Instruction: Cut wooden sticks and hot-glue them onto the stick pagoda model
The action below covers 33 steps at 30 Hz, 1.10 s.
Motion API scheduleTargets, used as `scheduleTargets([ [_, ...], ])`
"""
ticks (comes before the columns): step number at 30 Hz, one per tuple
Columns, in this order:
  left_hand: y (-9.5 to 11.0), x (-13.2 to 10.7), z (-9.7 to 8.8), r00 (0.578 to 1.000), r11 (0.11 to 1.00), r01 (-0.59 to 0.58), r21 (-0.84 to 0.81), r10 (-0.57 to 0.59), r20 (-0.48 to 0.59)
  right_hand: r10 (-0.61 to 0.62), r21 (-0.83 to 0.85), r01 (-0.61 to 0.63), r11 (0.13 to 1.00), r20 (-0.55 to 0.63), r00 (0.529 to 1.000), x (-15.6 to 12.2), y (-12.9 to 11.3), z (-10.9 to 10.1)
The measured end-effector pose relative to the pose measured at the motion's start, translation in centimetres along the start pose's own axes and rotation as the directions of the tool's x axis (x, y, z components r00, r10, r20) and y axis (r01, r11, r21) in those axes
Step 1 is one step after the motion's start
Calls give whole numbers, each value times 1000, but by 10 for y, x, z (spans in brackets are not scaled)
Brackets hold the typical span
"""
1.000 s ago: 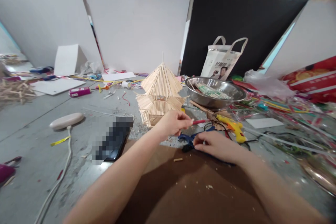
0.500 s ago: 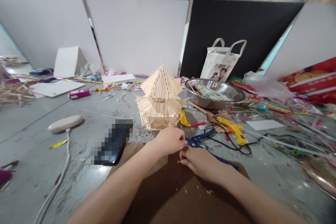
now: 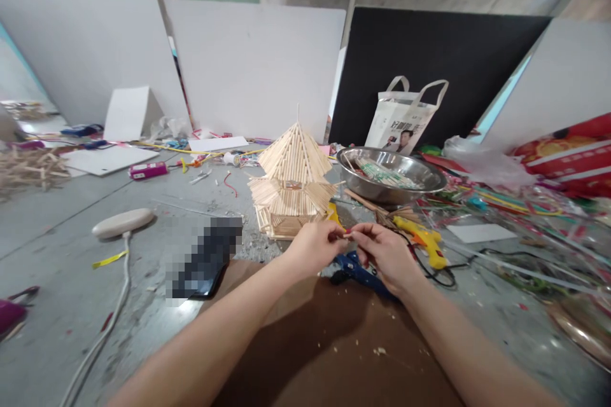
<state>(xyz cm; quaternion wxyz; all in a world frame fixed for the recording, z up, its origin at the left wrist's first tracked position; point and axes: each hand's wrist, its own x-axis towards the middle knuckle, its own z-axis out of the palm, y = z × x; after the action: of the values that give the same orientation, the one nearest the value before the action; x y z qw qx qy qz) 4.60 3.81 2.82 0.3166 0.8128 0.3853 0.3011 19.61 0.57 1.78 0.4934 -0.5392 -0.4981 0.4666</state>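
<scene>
My left hand and my right hand meet in front of a small pagoda built of wooden sticks. Both are closed in a pinch on one small piece between their fingertips; a bit of red shows there, too small to name. Blue-handled cutters lie on the floor just under my right hand, untouched. A yellow glue gun lies to the right of my right hand.
A steel bowl with sticks stands behind the glue gun. A phone and a brown board lie near me. A white puck on a cable lies at left. Litter and a red box crowd the right.
Both hands rose from the blue cutters on the brown board and came together higher, nearer the stick pagoda, pinching a small piece between them.
</scene>
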Motion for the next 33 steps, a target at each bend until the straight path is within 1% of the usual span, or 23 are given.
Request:
scheduleTargets([
  [1, 0, 0, 3, 999, 998, -1, -62, -2, -53, 39, 131, -38, 991, -1, 999, 0, 2, 2],
  [3, 0, -1, 10, 988, 975, 4, -223, -38, -147, 96, 314, -107, 943, 51, 994, -2, 4, 6],
  [5, -1, -4, 16, 971, 915, 61, -398, -148, -190, 121, 422, -157, 893, 111, 986, -4, 4, 10],
  [7, -3, -8, 22, 949, 844, 118, -523, -252, -191, 146, 485, -206, 850, 158, 976, -7, 3, 13],
  [9, -4, -12, 27, 947, 813, 91, -575, -250, -203, 172, 532, -249, 810, 189, 967, -9, 3, 15],
  [12, -3, -15, 34, 950, 795, -4, -606, -186, -251, 194, 578, -281, 766, 209, 959, -13, 2, 16],
  [14, 2, -14, 34, 945, 764, -26, -644, -190, -264, 181, 575, -266, 774, 202, 963, -14, 1, 17],
  [16, 9, -11, 28, 933, 705, -26, -708, -237, -270, 147, 536, -218, 816, 173, 974, -14, 0, 16],
  [18, 16, -5, 18, 893, 625, -38, -779, -329, -308, 104, 470, -157, 869, 138, 985, -14, -1, 15],
  [20, 18, 1, 5, 888, 595, -38, -803, -348, -300, 71, 399, -117, 909, 128, 989, -13, 0, 13],
  [22, 15, 8, -7, 870, 596, -34, -802, -377, -317, 67, 340, -109, 934, 135, 989, -12, 3, 10],
  [25, 7, 17, -19, 868, 626, 25, -779, -400, -294, 91, 284, -129, 950, 141, 986, -9, 10, 8],
  [29, -5, 27, -25, 882, 678, 101, -728, -399, -249, 96, 238, -132, 962, 154, 983, -6, 16, 7],
  [33, -12, 33, -27, 883, 674, 97, -732, -397, -249, 105, 210, -136, 968, 155, 982, -3, 21, 8],
])
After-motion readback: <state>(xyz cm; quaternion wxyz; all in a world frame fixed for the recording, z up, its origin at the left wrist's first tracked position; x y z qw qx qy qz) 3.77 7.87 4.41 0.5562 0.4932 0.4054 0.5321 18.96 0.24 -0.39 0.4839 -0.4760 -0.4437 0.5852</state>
